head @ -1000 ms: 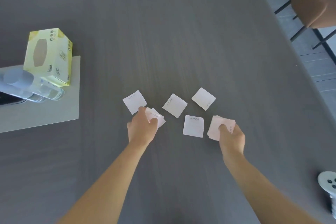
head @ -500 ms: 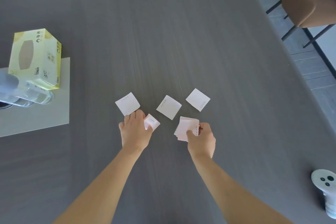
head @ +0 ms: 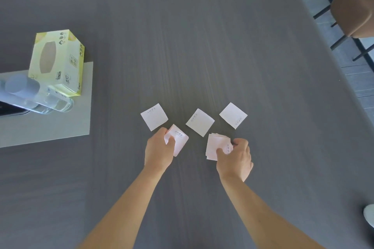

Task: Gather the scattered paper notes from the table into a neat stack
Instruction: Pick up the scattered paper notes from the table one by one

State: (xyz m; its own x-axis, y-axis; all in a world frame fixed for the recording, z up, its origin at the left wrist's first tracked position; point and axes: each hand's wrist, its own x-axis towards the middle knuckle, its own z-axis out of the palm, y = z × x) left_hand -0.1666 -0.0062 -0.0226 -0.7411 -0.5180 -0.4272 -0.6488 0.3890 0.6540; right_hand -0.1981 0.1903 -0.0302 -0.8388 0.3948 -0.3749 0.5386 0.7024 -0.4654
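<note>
Three white square notes lie flat on the grey table (head: 192, 46): a left note (head: 154, 116), a middle note (head: 200, 122) and a right note (head: 233, 115). My left hand (head: 159, 150) grips a small bunch of pinkish-white notes (head: 179, 140) just below the left note. My right hand (head: 234, 158) holds a thicker stack of notes (head: 215, 145) below the middle note, thumb on top. Handwriting shows on the notes.
A yellow tissue box (head: 57, 61) stands on a pale mat (head: 60, 125) at the left, with a clear water bottle (head: 34, 95) lying beside it. A brown chair (head: 354, 4) is past the table's right edge. A white object (head: 369, 215) sits at the lower right.
My right hand slid its stack left over the note that lay below the middle one, which is now gone from the table. My left hand kept its bunch near the left note.
</note>
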